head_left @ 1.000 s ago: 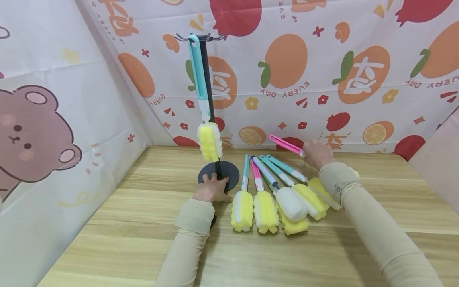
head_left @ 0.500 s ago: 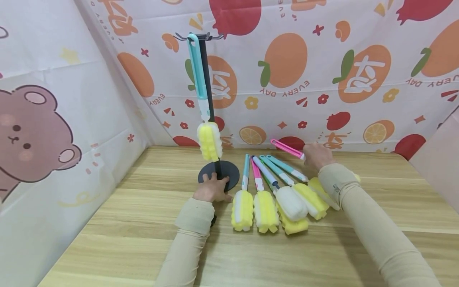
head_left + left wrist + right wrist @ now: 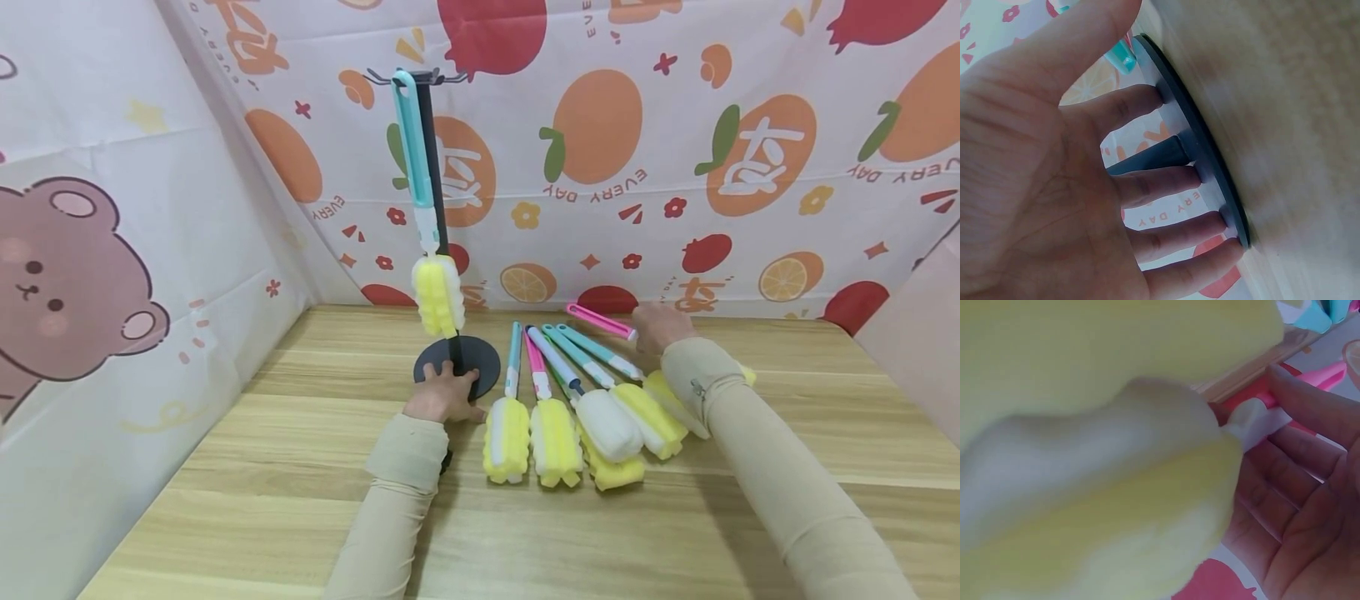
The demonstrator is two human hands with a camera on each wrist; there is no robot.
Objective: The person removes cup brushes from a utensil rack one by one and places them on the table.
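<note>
My left hand (image 3: 446, 396) spreads its fingers over the round black base (image 3: 483, 358) of a hook stand. In the left wrist view its fingertips press on the base (image 3: 1179, 119) near the rim. My right hand (image 3: 660, 327) pinches a pink-handled sponge bottle brush (image 3: 600, 321) at the white collar. In the right wrist view the thumb lies over the handle (image 3: 1325, 376), and the yellow-and-white sponge head (image 3: 1104, 444) fills much of the picture. My sleeve hides most of that head in the head view. A turquoise-handled brush (image 3: 416, 158) hangs from the stand's hook.
Several sponge brushes lie in a fan between my hands, among them a white-headed one (image 3: 609, 425) and a pink-handled one (image 3: 555, 442). The wooden table (image 3: 300, 500) meets a fruit-print cloth (image 3: 600, 233) at the back and a bear-print cloth (image 3: 187, 275) at left.
The pink handle in my right hand has come down toward the table, its loop end swinging lower. My left hand and the stand have stayed in place.
</note>
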